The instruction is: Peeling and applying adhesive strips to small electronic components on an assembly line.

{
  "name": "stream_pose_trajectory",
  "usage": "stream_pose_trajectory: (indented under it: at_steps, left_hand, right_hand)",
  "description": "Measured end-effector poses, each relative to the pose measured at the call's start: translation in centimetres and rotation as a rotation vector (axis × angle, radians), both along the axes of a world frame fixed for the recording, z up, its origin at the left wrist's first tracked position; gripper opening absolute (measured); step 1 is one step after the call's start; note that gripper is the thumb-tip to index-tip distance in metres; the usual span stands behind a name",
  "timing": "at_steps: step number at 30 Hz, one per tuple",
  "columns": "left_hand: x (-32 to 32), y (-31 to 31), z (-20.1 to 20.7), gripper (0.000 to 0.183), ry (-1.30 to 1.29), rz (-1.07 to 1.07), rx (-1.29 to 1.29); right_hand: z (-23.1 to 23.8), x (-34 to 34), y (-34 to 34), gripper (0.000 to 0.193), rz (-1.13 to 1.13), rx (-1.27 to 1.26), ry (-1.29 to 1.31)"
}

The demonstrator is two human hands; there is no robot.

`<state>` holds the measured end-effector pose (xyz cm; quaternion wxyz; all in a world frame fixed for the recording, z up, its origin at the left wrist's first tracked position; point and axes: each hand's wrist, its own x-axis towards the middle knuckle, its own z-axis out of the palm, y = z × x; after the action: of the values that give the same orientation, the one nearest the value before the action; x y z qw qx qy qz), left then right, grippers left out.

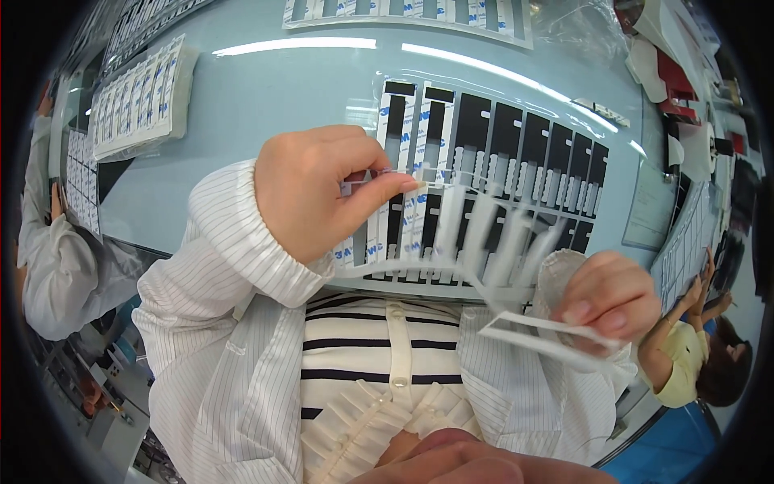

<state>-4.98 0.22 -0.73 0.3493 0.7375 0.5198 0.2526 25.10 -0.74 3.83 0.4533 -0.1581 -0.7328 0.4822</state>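
Note:
My left hand [322, 185] is closed, with thumb and forefinger pinching one edge of a thin white cut-out film [540, 345]. The film stretches across to my right hand [609, 298], whose fingers are closed on its other end. Its narrow strips hang loose and are smeared by motion. Beneath it, on the table, lies a sheet of black rectangular pieces [472, 121] in rows, each with pale scalloped strips. At the sheet's left side, white liner strips with blue print [425, 133] cover some pieces; my left hand hides part of them.
A stack of similar printed sheets [141, 105] sits at the left on the blue-grey table [274, 89]. Another sheet [411, 10] lies at the far edge, beside crumpled clear plastic [580, 28]. Co-workers sit at both sides, one in a yellow top [677, 367].

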Motion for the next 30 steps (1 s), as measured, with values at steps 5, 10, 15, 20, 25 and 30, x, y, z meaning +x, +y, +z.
stream_pose_trajectory:
  at_steps: [5,10,15,20,25,30]
  left_hand:
    - [0.5,-1.0,0.2,0.024,-0.124,-0.113,-0.128]
    - [1.1,-1.4,-0.5,0.007,-0.184,-0.266,-0.083]
    - [1.3,-1.2,-0.4,0.014,-0.131,-0.334,-0.003]
    - [1.9,-1.2,-0.5,0.022,-0.122,-0.36,0.175]
    - [1.7,-1.2,-1.1,0.021,-0.07,-0.411,0.238]
    - [1.7,-1.2,-1.0,0.021,-0.018,-0.407,0.247]
  right_hand:
    - [0.7,-0.2,2.1,0.014,-0.459,-0.517,-0.158]
    - [-2.8,-0.9,6.6,0.014,-0.374,-0.836,-0.318]
    - [-4.0,-2.9,7.3,0.015,-0.221,-0.984,-0.393]
    - [-4.5,-2.9,7.2,0.014,-0.193,-0.92,-0.431]
    - [-4.4,-3.2,7.1,0.013,-0.237,-0.904,-0.464]
    - [-4.6,-3.3,7.0,0.014,-0.242,-0.862,-0.505]
